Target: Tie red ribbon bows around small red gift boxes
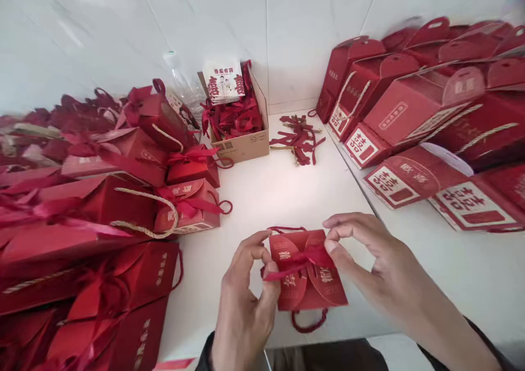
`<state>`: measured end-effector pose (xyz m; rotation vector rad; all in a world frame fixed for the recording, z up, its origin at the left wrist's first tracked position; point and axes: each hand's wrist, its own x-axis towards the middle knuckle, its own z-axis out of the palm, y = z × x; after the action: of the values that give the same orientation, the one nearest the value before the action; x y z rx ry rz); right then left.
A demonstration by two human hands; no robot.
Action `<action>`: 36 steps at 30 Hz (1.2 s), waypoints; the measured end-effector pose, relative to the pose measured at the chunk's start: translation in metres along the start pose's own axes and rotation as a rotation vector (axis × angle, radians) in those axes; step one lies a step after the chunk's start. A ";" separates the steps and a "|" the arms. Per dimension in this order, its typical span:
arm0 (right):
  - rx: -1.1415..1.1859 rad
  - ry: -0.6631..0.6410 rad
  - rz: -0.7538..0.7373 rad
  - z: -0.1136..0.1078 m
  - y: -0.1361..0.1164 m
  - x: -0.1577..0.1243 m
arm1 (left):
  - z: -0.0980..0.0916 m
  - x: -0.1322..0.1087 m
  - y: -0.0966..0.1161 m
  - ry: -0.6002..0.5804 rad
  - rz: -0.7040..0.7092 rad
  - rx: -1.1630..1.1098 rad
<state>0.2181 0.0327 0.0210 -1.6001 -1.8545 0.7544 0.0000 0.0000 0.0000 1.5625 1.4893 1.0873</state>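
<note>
A small red gift box point(311, 292) with printed characters and dark red cord handles stands on the white table in front of me. Across its top runs a red ribbon point(305, 258), knotted near the middle. My left hand point(251, 300) is at the box's left side, with thumb and fingers closed on the ribbon's left end. On the other side, my right hand point(365, 256) pinches the ribbon's right part between thumb and fingertips. The exact grip of both hands is partly hidden by the fingers.
Finished-looking red boxes with bows point(123, 207) are piled on the left. A cardboard carton point(241, 148) holds ribbons and a stack of printed cards point(225, 81). Loose dark red ribbons point(299, 140) lie beside it. More red boxes point(414, 114) without bows line the right, before a tiled wall.
</note>
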 end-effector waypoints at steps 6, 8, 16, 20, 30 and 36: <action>0.056 -0.012 0.066 -0.001 0.002 -0.006 | 0.000 0.004 0.000 -0.015 -0.012 -0.021; 0.074 -0.025 0.082 -0.001 0.003 -0.007 | 0.000 0.003 -0.002 -0.025 -0.038 -0.032; 0.073 -0.086 0.161 0.000 0.009 -0.009 | -0.001 0.004 -0.005 -0.034 -0.061 -0.034; 0.085 -0.039 0.190 -0.002 0.008 -0.009 | -0.004 0.000 -0.006 -0.040 -0.010 -0.007; 0.137 -0.015 0.246 -0.008 0.003 -0.010 | 0.009 -0.013 0.010 -0.027 0.441 0.215; 0.147 0.016 0.341 -0.010 -0.005 -0.013 | 0.004 -0.010 0.008 0.019 0.393 0.216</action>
<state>0.2238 0.0201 0.0306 -1.8411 -1.4923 0.9948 0.0074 -0.0101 0.0050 2.0634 1.3810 1.1871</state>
